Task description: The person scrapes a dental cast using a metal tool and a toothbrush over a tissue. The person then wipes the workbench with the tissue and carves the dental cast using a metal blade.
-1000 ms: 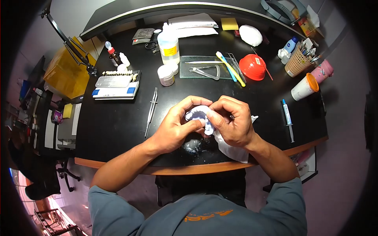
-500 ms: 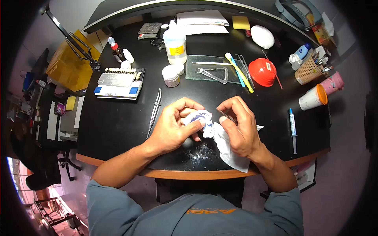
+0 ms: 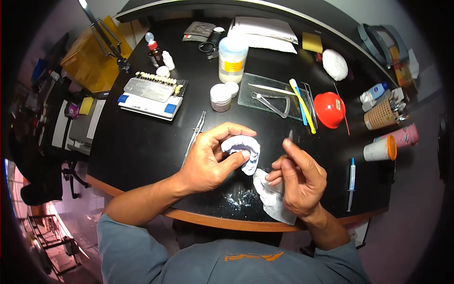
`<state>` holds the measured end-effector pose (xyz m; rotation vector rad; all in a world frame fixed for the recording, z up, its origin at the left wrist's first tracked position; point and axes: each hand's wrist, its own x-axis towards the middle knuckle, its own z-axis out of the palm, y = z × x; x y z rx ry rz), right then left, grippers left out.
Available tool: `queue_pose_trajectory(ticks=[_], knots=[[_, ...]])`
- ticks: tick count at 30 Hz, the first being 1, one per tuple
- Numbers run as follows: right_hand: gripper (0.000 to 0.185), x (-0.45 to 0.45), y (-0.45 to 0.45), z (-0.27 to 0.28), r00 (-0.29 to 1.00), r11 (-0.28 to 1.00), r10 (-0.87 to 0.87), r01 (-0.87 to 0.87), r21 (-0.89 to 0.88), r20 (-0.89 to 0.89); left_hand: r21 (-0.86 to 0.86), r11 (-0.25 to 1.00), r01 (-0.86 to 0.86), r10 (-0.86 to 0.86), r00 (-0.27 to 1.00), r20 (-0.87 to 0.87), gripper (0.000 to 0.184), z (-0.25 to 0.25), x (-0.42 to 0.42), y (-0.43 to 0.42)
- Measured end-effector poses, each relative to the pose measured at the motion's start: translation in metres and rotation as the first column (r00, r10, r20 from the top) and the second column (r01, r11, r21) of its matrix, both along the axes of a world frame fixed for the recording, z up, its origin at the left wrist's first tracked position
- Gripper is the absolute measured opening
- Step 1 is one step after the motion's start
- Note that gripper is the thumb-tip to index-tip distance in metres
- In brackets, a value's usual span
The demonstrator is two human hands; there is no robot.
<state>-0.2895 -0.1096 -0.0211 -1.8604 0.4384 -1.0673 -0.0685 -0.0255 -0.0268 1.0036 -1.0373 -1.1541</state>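
Observation:
A pale, horseshoe-shaped dental cast [image 3: 253, 163] with tooth shapes along its arch is gripped in my left hand [image 3: 210, 158], thumb over its inner side and fingers behind. Just right of it, my right hand [image 3: 302, 180] is raised with fingers curled around a thin tool [image 3: 291, 135]; only a narrow grey tip shows beyond the index finger. A crumpled white tissue [image 3: 274, 201] spreads below my right hand; whether the lower fingers hold its edge I cannot tell. White powder and crumbs [image 3: 239, 199] lie on the black table under the cast.
Tweezers [image 3: 195, 137] lie left of my left hand. Beyond are a shade guide box [image 3: 151, 102], jars [image 3: 221, 98], a large bottle [image 3: 231, 61] and a glass slab [image 3: 246, 97] with tools. Rightward sit a red bowl [image 3: 329, 111], a syringe [image 3: 351, 182] and a white cup [image 3: 376, 151].
My right hand has drawn away from the cast to the right and lower, turning its palm more into view. The cast is now turned with its arch showing. The whole view has shifted slightly.

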Motion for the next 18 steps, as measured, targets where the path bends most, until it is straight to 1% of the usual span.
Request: queue_pose_trajectory(ticks=[1,2,3,4,5,6,7,8,9,10,12,13,14,16,18], knots=[[0.03,-0.005,-0.003,0.003,0.998,0.998,0.062,-0.061,0.032,-0.014,-0.027,1.0,0.005,-0.005,1.0,-0.006,0.037,-0.003,0.001,-0.002],[0.028,-0.007,-0.005,0.006,0.996,0.99,0.086,-0.087,0.111,0.009,-0.052,0.999,0.014,-0.014,1.0,-0.009,0.036,-0.004,0.002,-0.002],[0.026,-0.008,-0.005,0.008,0.994,0.975,0.103,-0.108,0.192,0.036,-0.002,0.998,0.057,-0.057,0.99,-0.127,0.035,0.0,0.002,-0.001],[0.024,-0.011,-0.005,0.01,0.992,0.954,0.112,-0.125,0.273,0.065,0.002,0.998,0.069,-0.067,0.98,-0.185,0.036,0.0,0.002,-0.001],[0.022,-0.015,-0.005,0.013,0.994,0.893,0.084,-0.105,0.439,0.067,0.006,0.996,0.086,-0.082,0.967,-0.242,0.036,-0.005,0.003,-0.002],[0.027,-0.019,-0.012,0.013,0.992,0.833,0.1,-0.126,0.539,0.078,0.007,0.994,0.108,-0.101,0.95,-0.296,0.036,-0.01,0.003,-0.004],[0.031,-0.022,-0.019,0.011,0.973,0.744,0.123,-0.222,0.63,0.197,-0.012,0.99,0.142,-0.139,0.94,-0.312,0.035,-0.013,0.006,-0.006],[0.036,-0.024,-0.026,0.007,0.94,0.643,0.13,-0.323,0.694,0.317,-0.005,0.99,0.143,-0.136,0.924,-0.358,0.034,-0.014,0.006,-0.007],[0.043,-0.026,-0.03,0.002,0.911,0.593,0.131,-0.388,0.706,0.391,0.001,0.989,0.145,-0.132,0.905,-0.404,0.033,-0.013,0.005,-0.007],[0.04,-0.026,-0.035,0.004,0.84,0.52,0.149,-0.515,0.681,0.522,0.007,0.99,0.144,-0.126,0.884,-0.45,0.032,-0.013,0.005,-0.007],[0.042,-0.026,-0.039,0.0,0.792,0.502,0.126,-0.571,0.65,0.598,0.0,0.985,0.173,-0.152,0.863,-0.482,0.031,-0.009,0.004,-0.008],[0.047,-0.026,-0.042,0.0,0.78,0.483,0.118,-0.585,0.651,0.614,0.001,0.985,0.17,-0.147,0.854,-0.499,0.031,-0.006,0.002,-0.007],[0.038,-0.025,-0.042,0.0,0.763,0.5,0.116,-0.598,0.627,0.636,0.003,0.986,0.165,-0.14,0.845,-0.516,0.032,-0.003,0.002,-0.006],[0.032,-0.023,-0.042,0.0,0.736,0.488,0.079,-0.617,0.618,0.672,-0.039,0.987,0.154,-0.155,0.884,-0.441,0.035,-0.008,0.005,-0.008],[0.025,-0.018,-0.036,0.003,0.799,0.638,0.081,-0.5,0.585,0.595,-0.072,0.99,0.12,-0.137,0.934,-0.33,0.039,-0.011,0.006,-0.009]])
